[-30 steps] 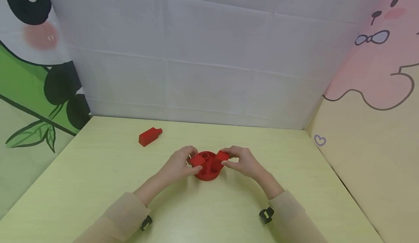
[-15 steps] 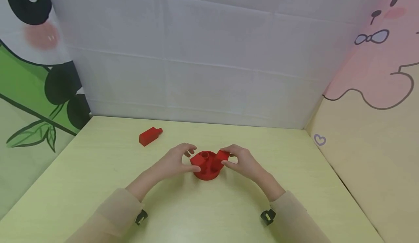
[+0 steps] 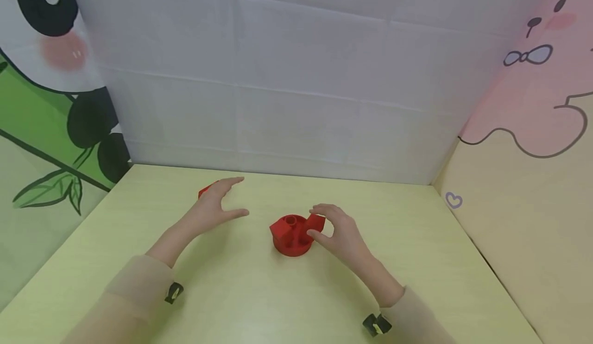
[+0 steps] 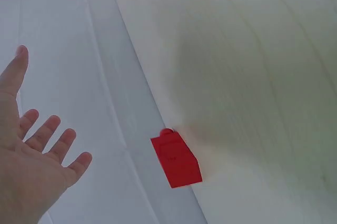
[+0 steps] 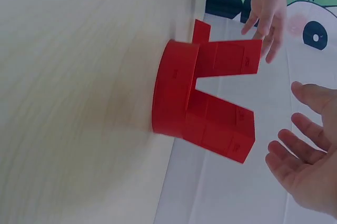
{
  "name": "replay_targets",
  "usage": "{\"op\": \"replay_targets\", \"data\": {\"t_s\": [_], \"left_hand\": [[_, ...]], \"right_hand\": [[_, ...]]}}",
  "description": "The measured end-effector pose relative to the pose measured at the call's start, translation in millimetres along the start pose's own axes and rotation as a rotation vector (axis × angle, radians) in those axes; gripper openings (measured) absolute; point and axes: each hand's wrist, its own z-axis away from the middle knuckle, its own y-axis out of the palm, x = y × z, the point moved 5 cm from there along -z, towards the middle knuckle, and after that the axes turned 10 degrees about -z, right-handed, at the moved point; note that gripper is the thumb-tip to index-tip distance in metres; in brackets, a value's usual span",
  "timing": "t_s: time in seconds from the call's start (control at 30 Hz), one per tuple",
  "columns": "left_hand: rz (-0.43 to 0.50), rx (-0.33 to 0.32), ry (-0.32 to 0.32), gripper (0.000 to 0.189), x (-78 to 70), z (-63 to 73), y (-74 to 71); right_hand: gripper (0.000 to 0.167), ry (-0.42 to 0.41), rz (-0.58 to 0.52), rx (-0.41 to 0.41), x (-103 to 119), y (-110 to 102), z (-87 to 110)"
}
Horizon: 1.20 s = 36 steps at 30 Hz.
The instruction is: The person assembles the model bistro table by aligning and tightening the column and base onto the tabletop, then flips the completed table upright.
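A red round base rests near the middle of the table. Two red square blocks, a left one and a right one, stand up from it, leaning apart; the right wrist view shows the base side on. My right hand is spread beside the right block, and the right wrist view shows a gap between its fingers and the block. My left hand reaches over a loose red peg-ended block, with fingers extended and nothing held. In the head view that hand hides most of the loose block.
The pale wooden table ends at a creased white cloth backdrop. Cartoon-printed panels flank it at left and right. Dark wrist straps hang below both cuffs.
My left hand has let go of the left block and moved left and back to the loose block. My right hand has loosened from the right block, which stays standing on the base.
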Motion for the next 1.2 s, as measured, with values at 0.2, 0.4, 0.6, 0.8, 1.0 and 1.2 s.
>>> {"op": "replay_targets", "data": {"t_s": [0.2,0.4,0.6,0.8,1.0,1.2], "left_hand": [[-0.029,-0.045,-0.057,0.081,34.9,-6.0,-7.5],[-0.034,-0.056,-0.120,0.079,61.3,-9.8,-6.9],[-0.040,-0.055,-0.132,0.074,84.7,-11.7,-3.2],[-0.032,0.000,-0.172,0.072,101.9,-12.6,2.7],[0.007,0.028,-0.256,0.067,115.2,-13.0,5.8],[-0.006,0.031,-0.312,0.054,123.6,-15.3,9.3]], "right_hand": [[0.045,0.092,-0.132,-0.022,12,18,5.0],[0.051,0.161,-0.282,-0.042,11,37,7.5],[0.049,0.195,-0.283,-0.059,10,55,6.6],[0.048,0.253,-0.223,-0.054,13,67,3.5],[0.049,0.291,-0.137,-0.060,15,73,-2.1],[0.045,0.315,-0.123,-0.036,16,72,-5.9]]}}
